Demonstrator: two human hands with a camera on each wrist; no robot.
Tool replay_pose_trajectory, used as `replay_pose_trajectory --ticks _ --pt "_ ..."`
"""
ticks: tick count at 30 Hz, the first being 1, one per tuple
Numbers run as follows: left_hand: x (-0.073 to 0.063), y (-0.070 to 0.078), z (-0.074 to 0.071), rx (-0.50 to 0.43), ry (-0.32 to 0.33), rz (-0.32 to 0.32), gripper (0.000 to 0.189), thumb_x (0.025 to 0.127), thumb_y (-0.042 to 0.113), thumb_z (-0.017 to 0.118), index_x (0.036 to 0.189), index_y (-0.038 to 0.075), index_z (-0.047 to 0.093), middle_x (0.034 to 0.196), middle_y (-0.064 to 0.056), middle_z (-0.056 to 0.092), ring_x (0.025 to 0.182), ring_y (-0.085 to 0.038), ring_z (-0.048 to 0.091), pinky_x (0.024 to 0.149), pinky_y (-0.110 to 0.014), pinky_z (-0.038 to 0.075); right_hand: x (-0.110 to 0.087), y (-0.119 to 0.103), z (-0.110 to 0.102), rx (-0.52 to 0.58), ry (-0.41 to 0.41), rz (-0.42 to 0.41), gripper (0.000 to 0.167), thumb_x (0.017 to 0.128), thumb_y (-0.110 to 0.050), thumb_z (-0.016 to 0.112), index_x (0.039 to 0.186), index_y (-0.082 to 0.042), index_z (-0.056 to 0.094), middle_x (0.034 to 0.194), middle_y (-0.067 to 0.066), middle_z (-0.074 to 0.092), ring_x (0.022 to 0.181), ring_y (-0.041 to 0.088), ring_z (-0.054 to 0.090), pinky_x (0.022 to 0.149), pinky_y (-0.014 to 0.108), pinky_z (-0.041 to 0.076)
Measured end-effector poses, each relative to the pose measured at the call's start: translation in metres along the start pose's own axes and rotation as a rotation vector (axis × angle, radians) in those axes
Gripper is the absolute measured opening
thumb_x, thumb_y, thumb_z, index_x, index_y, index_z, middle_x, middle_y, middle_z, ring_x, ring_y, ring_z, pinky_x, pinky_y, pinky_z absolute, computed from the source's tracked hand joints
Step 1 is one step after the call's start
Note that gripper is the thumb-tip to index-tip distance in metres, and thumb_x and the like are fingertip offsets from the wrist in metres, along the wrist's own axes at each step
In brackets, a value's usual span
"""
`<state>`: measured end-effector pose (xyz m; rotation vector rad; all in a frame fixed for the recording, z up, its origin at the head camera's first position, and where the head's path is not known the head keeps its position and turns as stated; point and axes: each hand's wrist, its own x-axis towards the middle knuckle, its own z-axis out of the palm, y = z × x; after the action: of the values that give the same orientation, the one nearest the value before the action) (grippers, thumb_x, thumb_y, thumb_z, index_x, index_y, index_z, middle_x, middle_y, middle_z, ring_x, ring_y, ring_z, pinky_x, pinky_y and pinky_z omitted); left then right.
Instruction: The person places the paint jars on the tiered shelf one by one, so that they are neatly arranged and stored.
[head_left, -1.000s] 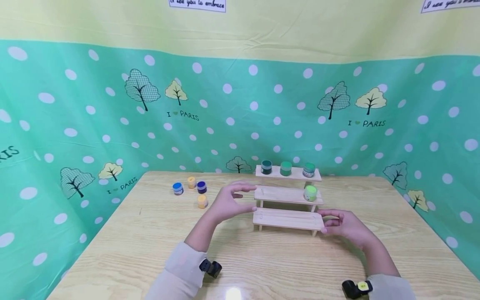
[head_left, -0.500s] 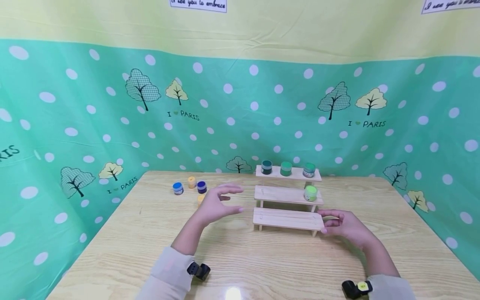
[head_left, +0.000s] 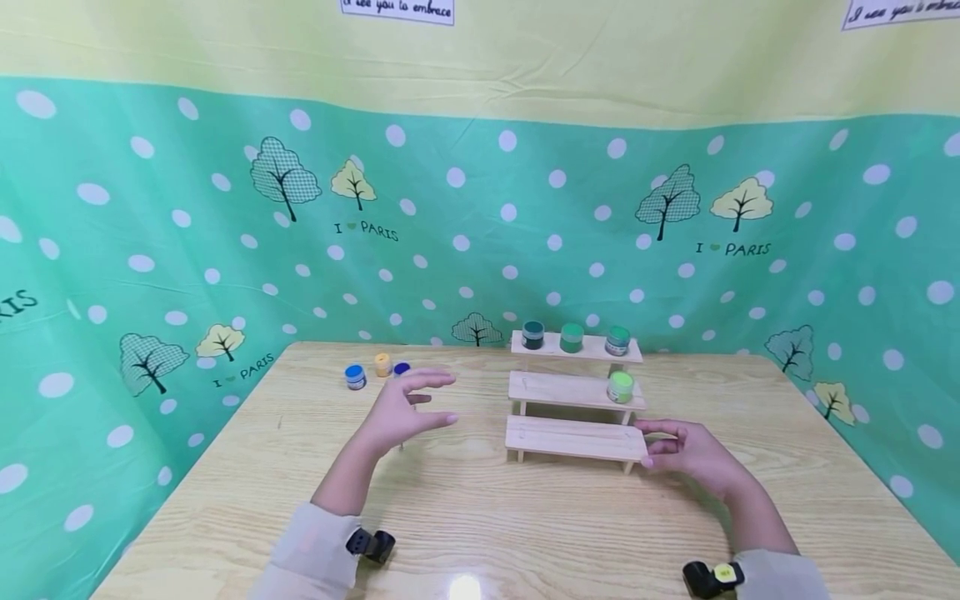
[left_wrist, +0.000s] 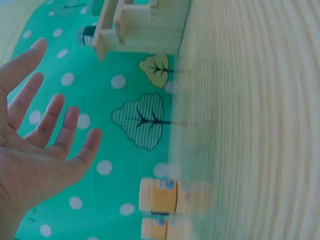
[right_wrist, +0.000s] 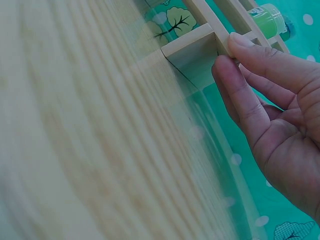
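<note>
A three-tier wooden stand (head_left: 577, 437) stands on the table. Its top tier bears a dark teal paint jar (head_left: 532, 336), a green jar (head_left: 572, 337) and a teal-green jar (head_left: 618, 340); on the middle tier's right end sits a light green jar (head_left: 620, 387). At the right end of the bottom tier, my right hand (head_left: 693, 454) pinches the board's edge between thumb and fingers. My left hand (head_left: 393, 417) is off the stand's left side, fingers spread from the thumb and holding nothing. It overlaps a violet-lidded jar (head_left: 402, 368) in the head view.
Left of the stand are a blue jar (head_left: 356, 377) and an orange jar (head_left: 383, 365). A nearer orange jar (left_wrist: 159, 195) shows in the left wrist view, hidden by the left hand in the head view. A dotted green curtain (head_left: 465, 275) hangs behind the wooden table (head_left: 525, 525).
My left hand has moved left, away from the stand's left end and over toward the loose jars, now covering the nearer orange one. The right hand and the stand stay put.
</note>
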<state>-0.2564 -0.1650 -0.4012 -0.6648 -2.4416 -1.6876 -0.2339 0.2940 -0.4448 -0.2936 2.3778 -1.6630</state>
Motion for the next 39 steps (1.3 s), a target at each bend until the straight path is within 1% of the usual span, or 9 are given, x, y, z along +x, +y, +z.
replay_pose_trajectory --ticks 3,8,11,14,20,27,32,35,39 --pt "-0.003 -0.001 -0.007 -0.009 0.002 -0.022 0.052 0.075 0.009 0.085 0.124 0.009 0.067 0.133 -0.006 0.057 0.124 -0.028 0.05 0.1 -0.054 0.044 0.0 0.001 0.0 -0.001 -0.002 0.0 0.071 0.079 -0.009 0.081 0.137 0.011 0.045 0.104 0.015 0.068 0.091 0.02 0.066 0.079 0.029 0.056" --pt "-0.008 -0.003 -0.019 0.013 0.005 -0.039 0.056 0.075 0.01 0.085 0.127 0.006 0.064 0.136 -0.01 0.055 0.125 -0.034 0.049 0.1 -0.054 0.044 0.0 0.002 -0.002 -0.002 -0.007 -0.005 0.072 0.079 -0.011 0.081 0.138 0.01 0.045 0.104 0.016 0.067 0.09 0.021 0.066 0.08 0.029 0.056" --pt "-0.011 -0.006 -0.027 0.026 0.012 -0.051 0.058 0.074 0.01 0.085 0.128 0.006 0.063 0.136 -0.01 0.054 0.126 -0.035 0.048 0.101 -0.054 0.044 0.001 0.003 -0.001 0.004 -0.011 -0.008 0.072 0.079 -0.011 0.081 0.138 0.011 0.045 0.105 0.016 0.067 0.091 0.021 0.066 0.08 0.029 0.056" --pt "-0.014 -0.01 -0.035 0.031 0.028 -0.058 0.059 0.073 0.01 0.086 0.127 0.006 0.064 0.135 -0.01 0.054 0.125 -0.036 0.048 0.101 -0.055 0.043 0.002 0.003 0.0 0.015 -0.01 -0.008 0.071 0.079 -0.009 0.081 0.138 0.011 0.045 0.105 0.016 0.067 0.091 0.021 0.066 0.081 0.029 0.056" --pt "-0.013 -0.021 -0.045 0.032 0.033 -0.065 0.055 0.075 0.011 0.085 0.126 0.004 0.064 0.135 -0.013 0.054 0.127 -0.034 0.045 0.1 -0.057 0.044 -0.001 0.001 0.0 -0.007 -0.009 -0.019 0.07 0.08 -0.009 0.08 0.137 0.011 0.045 0.103 0.015 0.067 0.089 0.019 0.066 0.079 0.028 0.056" --pt "-0.013 -0.036 -0.057 0.058 0.047 -0.126 0.054 0.076 0.018 0.086 0.125 0.009 0.066 0.143 -0.015 0.047 0.128 -0.036 0.045 0.101 -0.058 0.042 0.0 0.001 -0.001 -0.015 -0.012 -0.011 0.072 0.079 -0.012 0.081 0.138 0.01 0.045 0.105 0.017 0.067 0.091 0.021 0.066 0.08 0.029 0.056" --pt "-0.012 -0.042 -0.064 0.086 0.022 -0.164 0.053 0.077 0.018 0.084 0.126 0.01 0.065 0.147 -0.016 0.043 0.129 -0.038 0.044 0.101 -0.058 0.041 0.0 0.0 0.001 -0.015 0.01 0.008 0.072 0.078 -0.01 0.081 0.138 0.009 0.046 0.109 0.017 0.066 0.093 0.02 0.065 0.08 0.029 0.056" --pt "-0.01 -0.047 -0.069 0.09 0.009 -0.208 0.053 0.078 0.017 0.083 0.127 0.011 0.065 0.147 -0.016 0.043 0.13 -0.039 0.043 0.102 -0.058 0.04 0.0 -0.001 0.002 -0.015 0.023 0.015 0.072 0.078 -0.008 0.081 0.138 0.009 0.046 0.111 0.017 0.065 0.094 0.019 0.064 0.079 0.029 0.056" --pt "-0.008 -0.056 -0.073 0.082 0.005 -0.276 0.057 0.078 0.019 0.084 0.13 0.01 0.063 0.143 -0.015 0.048 0.129 -0.037 0.043 0.104 -0.059 0.037 0.0 -0.001 0.002 -0.014 0.026 0.018 0.072 0.078 -0.009 0.081 0.138 0.009 0.046 0.113 0.018 0.065 0.094 0.02 0.064 0.079 0.029 0.056"
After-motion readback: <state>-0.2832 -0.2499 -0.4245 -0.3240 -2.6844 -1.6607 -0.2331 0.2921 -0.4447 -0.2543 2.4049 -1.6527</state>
